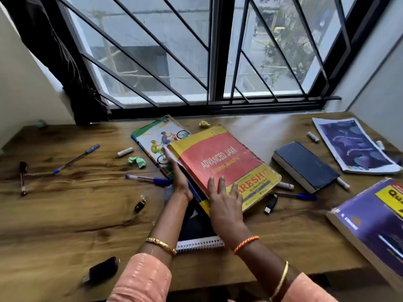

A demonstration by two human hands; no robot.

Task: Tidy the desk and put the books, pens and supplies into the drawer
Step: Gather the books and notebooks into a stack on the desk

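A red and yellow "Advanced Java" book (220,158) lies tilted across a bicycle-cover book (156,136) and a spiral notebook (197,232) in the middle of the wooden desk (65,219). My right hand (225,201) presses flat on its near corner. Against the book's raised left edge sits my left hand (180,182), fingers straight along and under it. Blue pens lie at the left (76,158), beside my left hand (148,179) and to the right (298,196). No drawer is in view.
To the right lie a dark blue book (305,166), a purple magazine (353,144) and a thick purple book (375,221). White sticks (125,151), a USB stick (270,204), green crumpled paper (137,161) and a black object (102,269) are scattered about. A barred window backs the desk.
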